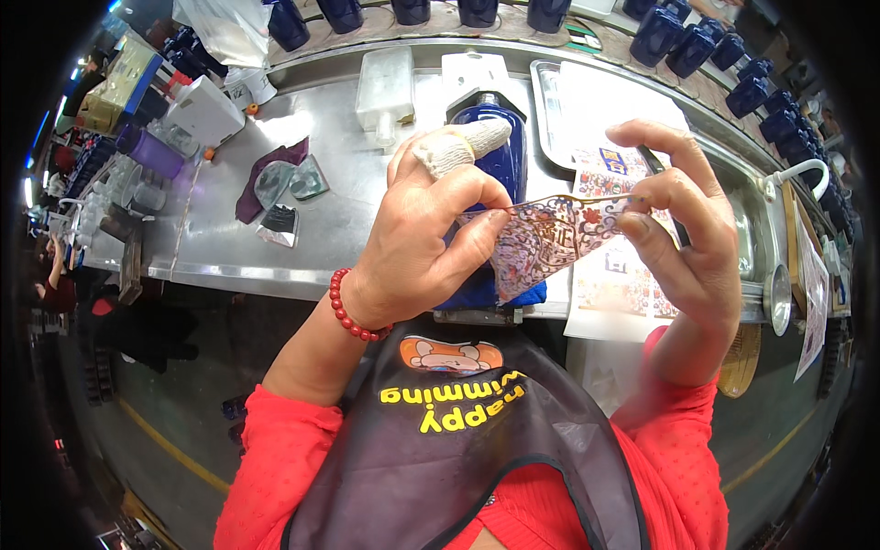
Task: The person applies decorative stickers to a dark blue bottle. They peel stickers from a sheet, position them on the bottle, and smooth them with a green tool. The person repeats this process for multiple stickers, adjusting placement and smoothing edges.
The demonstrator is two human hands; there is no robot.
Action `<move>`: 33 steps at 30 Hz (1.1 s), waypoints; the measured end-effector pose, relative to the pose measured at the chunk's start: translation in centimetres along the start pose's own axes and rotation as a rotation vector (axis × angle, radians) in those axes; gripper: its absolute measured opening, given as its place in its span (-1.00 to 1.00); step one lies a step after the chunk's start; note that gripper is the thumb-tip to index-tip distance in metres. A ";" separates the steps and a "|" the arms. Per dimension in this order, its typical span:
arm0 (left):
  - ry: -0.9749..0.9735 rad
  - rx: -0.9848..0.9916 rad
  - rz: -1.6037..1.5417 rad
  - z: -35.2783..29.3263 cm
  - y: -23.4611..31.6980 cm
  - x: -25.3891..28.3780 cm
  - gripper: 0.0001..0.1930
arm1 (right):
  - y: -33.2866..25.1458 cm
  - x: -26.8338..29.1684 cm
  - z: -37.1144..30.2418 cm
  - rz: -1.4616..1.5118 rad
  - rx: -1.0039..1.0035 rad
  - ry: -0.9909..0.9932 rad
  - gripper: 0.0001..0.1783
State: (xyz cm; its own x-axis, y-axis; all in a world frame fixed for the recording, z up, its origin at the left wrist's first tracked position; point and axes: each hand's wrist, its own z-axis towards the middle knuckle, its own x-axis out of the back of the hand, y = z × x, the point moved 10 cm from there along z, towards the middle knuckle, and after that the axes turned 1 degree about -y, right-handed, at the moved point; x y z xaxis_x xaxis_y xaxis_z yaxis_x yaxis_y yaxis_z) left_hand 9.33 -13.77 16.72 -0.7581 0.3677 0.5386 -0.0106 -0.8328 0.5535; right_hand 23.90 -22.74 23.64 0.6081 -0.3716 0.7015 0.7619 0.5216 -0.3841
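- Pinching one edge of a patterned film (559, 240) between thumb and forefinger of the left hand (426, 220), nearly closed on it.
- Gripping the film's upper right corner with thumb and forefinger of the right hand (687, 220), the other fingers spreading apart and curving above.
- Stretching the film's top edge between both hands, over the table's near side, with a pointed corner hanging down below the left fingertips.
- Wearing knitted white finger covers (472, 148) on the left hand and a red bead bracelet (341, 307) on that wrist.
- Standing just behind the left hand and partly hidden by it: a glossy dark blue bottle (510, 151).
- Lying below the right hand, reaching past the table's edge: a printed sheet (610, 307) bearing similar ornament.
- Resting farther back on the metal table (197, 234): a clear square-sided bottle (385, 82) and, leftward, a dark purple cloth (249, 203).
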 end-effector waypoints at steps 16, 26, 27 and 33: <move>0.027 -0.012 0.098 -1.2 -1.0 0.3 -0.85 | -0.9 -0.5 -2.5 0.044 -0.025 0.140 -0.73; -0.087 0.119 -0.073 -2.0 -2.2 -1.7 -0.84 | -0.2 -0.7 -3.0 0.068 -0.040 0.157 -0.74; -0.042 0.086 -0.032 -1.9 -2.0 -1.2 -0.85 | -0.3 -0.7 -3.0 0.069 -0.038 0.159 -0.74; -0.041 0.076 -0.001 -2.0 -2.4 -0.5 -0.86 | -0.6 -1.0 -2.6 0.074 -0.039 0.167 -0.74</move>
State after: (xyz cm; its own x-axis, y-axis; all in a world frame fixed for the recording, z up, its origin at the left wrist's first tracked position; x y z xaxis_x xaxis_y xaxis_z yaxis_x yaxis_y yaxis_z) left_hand 8.43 -12.80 13.78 -0.7307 0.3866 0.5627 0.0395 -0.7989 0.6001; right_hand 23.44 -24.65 21.60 0.6889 -0.4574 0.5624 0.7198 0.5233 -0.4561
